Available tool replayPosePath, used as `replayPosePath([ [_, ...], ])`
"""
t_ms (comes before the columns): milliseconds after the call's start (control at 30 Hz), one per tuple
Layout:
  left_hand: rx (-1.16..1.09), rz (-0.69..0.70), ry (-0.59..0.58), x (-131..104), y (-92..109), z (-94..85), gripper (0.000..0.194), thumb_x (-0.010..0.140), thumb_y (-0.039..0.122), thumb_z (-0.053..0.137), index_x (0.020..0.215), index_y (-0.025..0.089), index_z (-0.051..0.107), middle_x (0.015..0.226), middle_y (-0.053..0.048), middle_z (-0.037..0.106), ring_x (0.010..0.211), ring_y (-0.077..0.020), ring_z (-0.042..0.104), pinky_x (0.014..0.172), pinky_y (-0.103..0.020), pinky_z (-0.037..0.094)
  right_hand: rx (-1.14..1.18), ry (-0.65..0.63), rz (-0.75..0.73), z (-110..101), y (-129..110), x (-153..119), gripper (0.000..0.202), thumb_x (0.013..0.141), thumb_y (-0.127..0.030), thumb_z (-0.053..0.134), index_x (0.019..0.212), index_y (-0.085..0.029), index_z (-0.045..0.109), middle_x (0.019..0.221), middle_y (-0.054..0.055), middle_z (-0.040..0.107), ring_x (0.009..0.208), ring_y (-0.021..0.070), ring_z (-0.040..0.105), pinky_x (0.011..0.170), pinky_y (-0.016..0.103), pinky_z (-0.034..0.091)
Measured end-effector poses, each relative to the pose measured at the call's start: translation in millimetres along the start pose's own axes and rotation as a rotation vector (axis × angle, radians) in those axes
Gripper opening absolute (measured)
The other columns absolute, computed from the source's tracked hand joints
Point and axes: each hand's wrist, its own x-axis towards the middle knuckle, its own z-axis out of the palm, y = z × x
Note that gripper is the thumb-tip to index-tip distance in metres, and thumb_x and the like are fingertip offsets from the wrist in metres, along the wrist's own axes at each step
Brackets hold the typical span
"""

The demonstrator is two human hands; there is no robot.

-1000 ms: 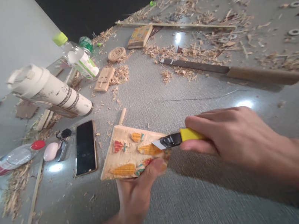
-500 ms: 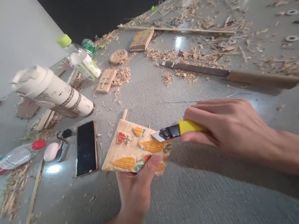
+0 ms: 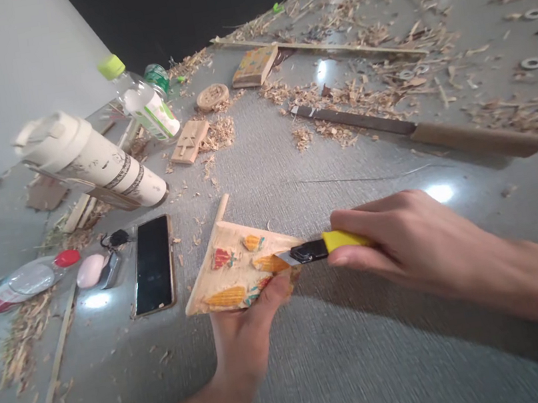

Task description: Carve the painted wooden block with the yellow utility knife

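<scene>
My left hand (image 3: 251,332) grips a carved wooden board (image 3: 214,274) by its near edge, thumb on top. Raised orange, red and green shapes cover the board's face, and a thin wooden stick (image 3: 222,207) juts out at its far left corner. My right hand (image 3: 395,236) is closed on a yellow and black utility knife (image 3: 314,250). The knife's blade lies over the orange shape at the board's right side, just beyond my left thumb. Whether the blade touches the wood cannot be told for sure.
A phone (image 3: 153,264), a white tumbler (image 3: 91,161), a green-capped bottle (image 3: 146,105) and a red-capped bottle (image 3: 28,283) are on the left. Carved wooden pieces (image 3: 190,141) lie further back. A long saw-like tool (image 3: 415,130) rests among shavings (image 3: 349,98) at right.
The board has tilted in my left hand, its right side lower and more foreshortened. My right hand and the knife have moved slightly down, the blade now further along the orange shape.
</scene>
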Motion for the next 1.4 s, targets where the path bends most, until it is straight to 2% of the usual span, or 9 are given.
replayPosePath([
  [300, 0.024, 0.025, -0.033, -1, -2, -4.2, 0.029, 0.094, 0.029, 0.08, 0.123, 0.024, 0.08, 0.12, -0.005, 0.082, 0.116, -0.0229, 0.076, 0.108, -0.033, 0.058, 0.008, -0.027, -0.015, -2, 3, 0, 0.066, 0.106, -0.075, 0.026, 0.071, -0.023, 0.045, 0.053, -0.004, 0.044, 0.043, 0.0093, 0.036, 0.049, 0.03, 0.018],
  [467, 0.002, 0.017, -0.061, -3, 0, -2.5, 0.031, 0.093, 0.027, 0.081, 0.124, 0.025, 0.08, 0.119, -0.005, 0.082, 0.119, -0.0245, 0.075, 0.112, -0.038, 0.057, -0.063, -0.032, -0.039, -2, 5, -2, 0.067, 0.107, -0.074, 0.024, 0.07, -0.023, 0.046, 0.051, -0.004, 0.043, 0.042, 0.0096, 0.036, 0.048, 0.03, 0.017],
  [633, -0.061, 0.009, -0.047, -8, 5, 3.2, 0.041, 0.091, 0.023, 0.082, 0.131, 0.026, 0.076, 0.12, -0.005, 0.081, 0.112, -0.0253, 0.077, 0.104, -0.039, 0.062, -0.293, 0.179, -0.067, 4, -3, -7, 0.062, 0.108, -0.069, 0.03, 0.072, -0.023, 0.047, 0.055, -0.003, 0.048, 0.042, 0.0112, 0.04, 0.047, 0.03, 0.014],
  [767, -0.141, -0.017, -0.061, -4, 12, 9.1, 0.042, 0.091, 0.026, 0.082, 0.133, 0.028, 0.075, 0.121, -0.005, 0.08, 0.114, -0.0223, 0.076, 0.106, -0.036, 0.06, -0.422, 0.308, -0.132, 7, -1, -5, 0.055, 0.108, -0.064, 0.037, 0.077, -0.022, 0.053, 0.063, -0.001, 0.054, 0.053, 0.0146, 0.05, 0.052, 0.03, 0.024],
  [867, -0.199, -0.053, -0.045, 2, 15, 12.0, 0.048, 0.087, 0.033, 0.086, 0.133, 0.029, 0.074, 0.119, -0.005, 0.081, 0.112, -0.0226, 0.076, 0.102, -0.036, 0.063, -0.432, 0.355, -0.158, 7, 4, 0, 0.051, 0.109, -0.062, 0.042, 0.079, -0.022, 0.055, 0.066, 0.0, 0.057, 0.057, 0.0151, 0.051, 0.056, 0.031, 0.028],
  [967, -0.162, -0.033, 0.0, 6, 13, 9.6, 0.048, 0.085, 0.036, 0.088, 0.13, 0.027, 0.076, 0.116, -0.006, 0.082, 0.114, -0.0236, 0.075, 0.105, -0.037, 0.061, -0.315, 0.313, -0.143, 5, 5, 0, 0.053, 0.109, -0.063, 0.04, 0.078, -0.022, 0.053, 0.063, -0.002, 0.053, 0.053, 0.0134, 0.048, 0.052, 0.03, 0.025],
  [1133, -0.071, -0.008, 0.004, 5, 4, 1.2, 0.038, 0.089, 0.031, 0.085, 0.126, 0.026, 0.079, 0.115, -0.005, 0.082, 0.116, -0.0231, 0.074, 0.107, -0.036, 0.059, -0.054, 0.131, -0.081, 1, 1, -3, 0.058, 0.109, -0.067, 0.035, 0.073, -0.023, 0.047, 0.058, -0.004, 0.048, 0.043, 0.0094, 0.039, 0.046, 0.029, 0.021],
  [1267, -0.037, -0.001, -0.044, 4, 1, -2.6, 0.032, 0.093, 0.031, 0.081, 0.125, 0.026, 0.08, 0.117, -0.005, 0.082, 0.114, -0.0233, 0.076, 0.106, -0.037, 0.06, 0.004, 0.051, -0.041, 0, -1, -3, 0.061, 0.107, -0.072, 0.034, 0.072, -0.023, 0.047, 0.055, -0.004, 0.046, 0.043, 0.0095, 0.038, 0.047, 0.029, 0.02],
  [1400, 0.003, 0.033, -0.05, 3, -2, -5.2, 0.027, 0.094, 0.031, 0.08, 0.12, 0.026, 0.082, 0.119, -0.005, 0.082, 0.119, -0.0235, 0.074, 0.112, -0.038, 0.056, 0.016, 0.018, -0.024, 0, -2, -1, 0.064, 0.106, -0.074, 0.031, 0.072, -0.023, 0.048, 0.055, -0.004, 0.046, 0.042, 0.0092, 0.036, 0.048, 0.029, 0.019],
])
